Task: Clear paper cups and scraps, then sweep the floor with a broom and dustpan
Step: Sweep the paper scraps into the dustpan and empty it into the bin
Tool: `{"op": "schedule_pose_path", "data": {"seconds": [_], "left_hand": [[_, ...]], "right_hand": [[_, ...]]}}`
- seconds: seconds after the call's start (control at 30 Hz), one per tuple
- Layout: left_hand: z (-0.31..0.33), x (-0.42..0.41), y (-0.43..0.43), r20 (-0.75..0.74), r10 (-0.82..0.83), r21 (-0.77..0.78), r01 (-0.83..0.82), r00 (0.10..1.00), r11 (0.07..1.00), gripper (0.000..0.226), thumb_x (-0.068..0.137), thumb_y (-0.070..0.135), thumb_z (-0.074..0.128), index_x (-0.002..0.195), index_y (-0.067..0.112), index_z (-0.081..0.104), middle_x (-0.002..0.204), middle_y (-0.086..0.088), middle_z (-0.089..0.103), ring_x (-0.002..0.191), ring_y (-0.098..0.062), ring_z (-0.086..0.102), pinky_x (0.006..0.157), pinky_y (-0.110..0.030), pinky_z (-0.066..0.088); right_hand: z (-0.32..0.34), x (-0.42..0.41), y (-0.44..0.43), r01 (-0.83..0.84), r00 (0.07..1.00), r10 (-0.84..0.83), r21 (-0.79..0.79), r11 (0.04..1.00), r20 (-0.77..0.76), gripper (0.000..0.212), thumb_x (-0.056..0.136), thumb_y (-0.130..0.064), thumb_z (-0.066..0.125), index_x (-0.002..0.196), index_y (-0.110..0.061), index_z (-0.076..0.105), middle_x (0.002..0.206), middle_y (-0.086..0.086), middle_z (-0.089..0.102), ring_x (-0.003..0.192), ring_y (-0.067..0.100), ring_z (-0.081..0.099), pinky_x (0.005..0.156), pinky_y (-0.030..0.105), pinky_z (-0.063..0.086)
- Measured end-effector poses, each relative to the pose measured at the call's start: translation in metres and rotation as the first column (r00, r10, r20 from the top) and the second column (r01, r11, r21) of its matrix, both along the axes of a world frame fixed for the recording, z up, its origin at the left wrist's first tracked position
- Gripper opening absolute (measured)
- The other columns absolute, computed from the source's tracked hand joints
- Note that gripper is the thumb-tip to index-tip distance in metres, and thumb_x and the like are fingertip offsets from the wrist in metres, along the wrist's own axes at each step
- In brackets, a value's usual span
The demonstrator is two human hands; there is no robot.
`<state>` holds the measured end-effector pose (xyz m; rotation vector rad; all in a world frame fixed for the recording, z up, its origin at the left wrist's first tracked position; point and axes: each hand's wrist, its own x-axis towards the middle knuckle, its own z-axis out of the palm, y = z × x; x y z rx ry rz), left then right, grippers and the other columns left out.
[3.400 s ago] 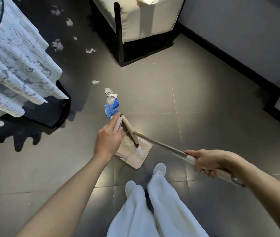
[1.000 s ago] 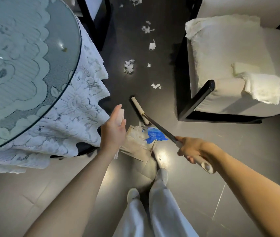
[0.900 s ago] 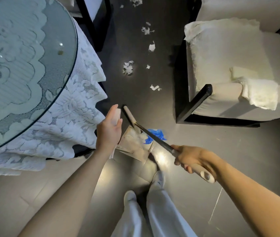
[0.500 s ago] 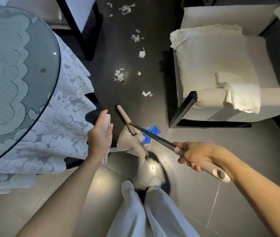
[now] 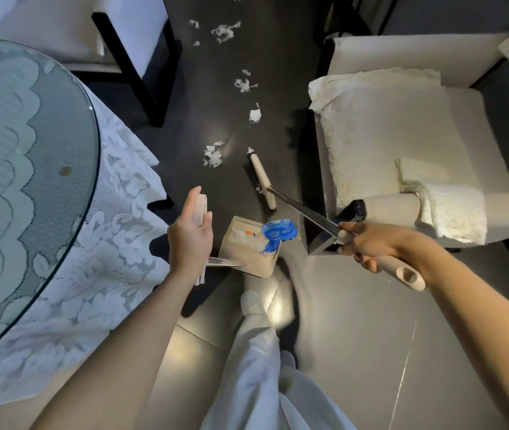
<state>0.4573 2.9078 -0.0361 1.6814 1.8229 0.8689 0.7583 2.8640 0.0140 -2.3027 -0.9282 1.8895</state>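
**Entry: broom and dustpan in hand, scraps on floor ahead**

Left grip (image 5: 189, 240): fingers wrapped round the upright beige handle (image 5: 199, 209) of the dustpan (image 5: 256, 268), thumb laid along it. The pan sits low in front of the person's white shoe (image 5: 251, 302); I cannot tell whether it touches the floor (image 5: 340, 321).

Pan contents: a crumpled blue wrapper (image 5: 278, 232) at the right edge, plus pale scraps and a small orange bit (too small to identify).

Right grip (image 5: 371, 246): fingers curled round the broom's beige handle where it meets the metal shaft (image 5: 302, 212). The shaft runs forward and left to the broom head (image 5: 262, 181), which is down on the dark floor beyond the pan, apart from it. One small white scrap is at the head's far tip and another is against its side near the shaft joint.

Loose paper scraps lie in a line further ahead:
- nearest clump (image 5: 214, 155), just left of the broom head
- single piece (image 5: 254, 114)
- cluster (image 5: 243, 85)
- far cluster (image 5: 223, 31)

Surroundings:
- To the left, a round glass worktop (image 5: 14, 150) over a hanging lace cloth (image 5: 107, 259).
- To the right, a cream armchair (image 5: 386, 119) with a folded white towel (image 5: 448, 209) on its arm.
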Motion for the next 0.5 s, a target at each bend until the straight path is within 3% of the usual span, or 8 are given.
{"op": "schedule_pose_path", "data": {"seconds": [0.1, 0.2, 0.33, 0.5], "left_hand": [[-0.007, -0.007, 0.032, -0.011, -0.051, -0.047, 0.05, 0.999, 0.998, 0.049, 0.094, 0.013, 0.058, 0.14, 0.026, 0.047, 0.131, -0.003, 0.061, 0.118, -0.024, 0.058, 0.089, -0.011, 0.035], [-0.009, -0.009, 0.059, 0.034, -0.141, -0.082, 0.143, 0.989, 0.986, 0.05, 0.093, 0.012, 0.058, 0.14, 0.026, 0.048, 0.131, -0.003, 0.06, 0.12, -0.019, 0.056, 0.097, -0.016, 0.035], [-0.006, 0.007, 0.087, -0.019, -0.277, -0.107, 0.274, 0.961, 0.956, 0.051, 0.089, 0.009, 0.06, 0.137, 0.027, 0.051, 0.117, -0.004, 0.068, 0.101, -0.015, 0.058, 0.083, 0.0, 0.032], [0.0, 0.037, 0.087, -0.013, -0.362, -0.134, 0.358, 0.932, 0.924, 0.051, 0.091, 0.008, 0.058, 0.14, 0.021, 0.048, 0.125, -0.006, 0.064, 0.113, -0.027, 0.06, 0.096, -0.019, 0.038]], "right_hand": [[-0.011, 0.002, 0.03, 0.016, 0.999, -0.016, 0.016, 1.0, 0.045, 0.06, 0.094, -0.003, 0.051, 0.145, -0.026, 0.032, 0.061, 0.005, 0.052, 0.039, 0.009, 0.042, 0.036, 0.02, 0.037], [-0.023, 0.006, 0.053, 0.035, 0.997, -0.034, -0.014, 0.999, 0.072, 0.057, 0.092, -0.003, 0.055, 0.142, -0.024, 0.036, 0.064, 0.006, 0.051, 0.037, 0.01, 0.043, 0.036, 0.019, 0.038], [-0.036, 0.005, 0.049, -0.017, 0.991, 0.024, -0.06, 0.998, 0.13, 0.063, 0.093, -0.003, 0.051, 0.148, -0.025, 0.028, 0.06, 0.009, 0.05, 0.038, 0.012, 0.043, 0.038, 0.021, 0.04], [-0.042, -0.023, 0.006, 0.011, 0.993, 0.004, -0.117, 0.993, 0.12, 0.038, 0.091, -0.002, 0.051, 0.122, -0.022, 0.046, 0.072, 0.009, 0.056, 0.046, 0.013, 0.049, 0.045, 0.023, 0.045]]}}
